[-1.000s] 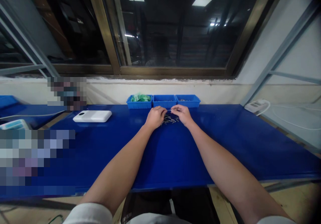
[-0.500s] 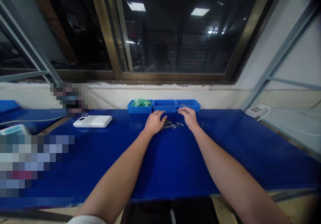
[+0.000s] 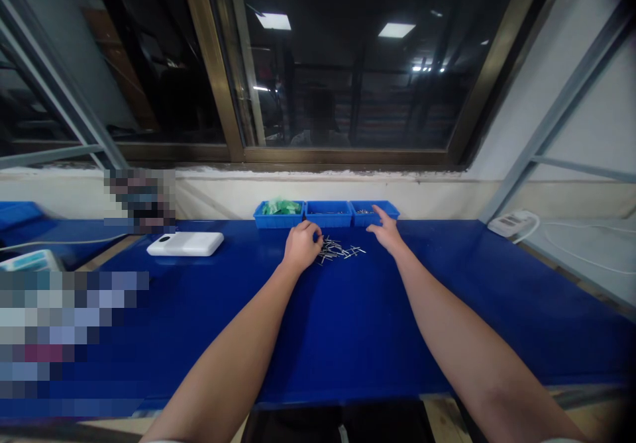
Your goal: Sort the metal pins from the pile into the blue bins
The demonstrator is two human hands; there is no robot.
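A loose pile of thin shiny metal pins [image 3: 330, 249] lies on the blue table [image 3: 342, 317]. My left hand [image 3: 301, 247] is at the pile's left edge with thumb and fingers curled together; what they hold, if anything, is too small to make out. My right hand [image 3: 387, 232] has its thumb and forefinger spread, and its fingertips reach to the front of the right blue bin [image 3: 392, 212], where small metal parts lie. Beside it stand the middle blue bin [image 3: 328, 220], with a few small pieces inside, and the left blue bin [image 3: 279, 220], holding green plastic bags [image 3: 281, 206].
A white power bank [image 3: 191, 244] lies on the left of the table. At the far right, a white power strip [image 3: 511, 223] with a cable sits beside a grey metal frame [image 3: 517, 171]. A window [image 3: 348, 79] rises behind the bins.
My right hand has opened and moved slightly right to the right bin; the thin pin it pinched no longer shows in it. My left fingers have curled closer together.
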